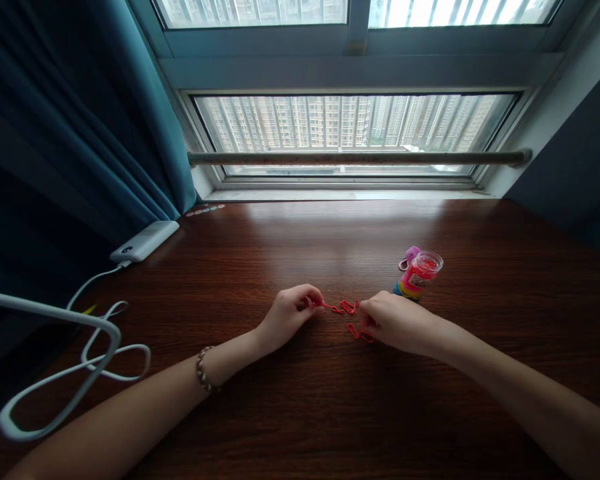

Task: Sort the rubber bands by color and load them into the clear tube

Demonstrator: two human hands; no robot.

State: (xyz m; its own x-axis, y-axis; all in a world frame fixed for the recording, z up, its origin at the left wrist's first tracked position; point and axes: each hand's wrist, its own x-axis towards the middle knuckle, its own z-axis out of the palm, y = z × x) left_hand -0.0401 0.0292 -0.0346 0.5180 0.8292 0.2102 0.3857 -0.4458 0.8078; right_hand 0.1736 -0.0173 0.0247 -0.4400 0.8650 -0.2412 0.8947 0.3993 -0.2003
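Observation:
Thin red rubber bands lie in small loops on the dark wooden table between my two hands. My left hand pinches the left end of one red loop between thumb and fingertips, and the band stretches to the right from there. Curled fingers of my right hand are down at the right side of the loops, by a second group of red rubber bands a little closer to me. What those right fingertips grip is hidden. Just behind the right hand stands a clear jar filled with red, pink, yellow and blue pieces, its mouth uncovered.
Beside the jar is a small purple-pink object with a loop. A white power bank with a white cable lies at the left, near a blue curtain. A metal bar crosses the window behind the table.

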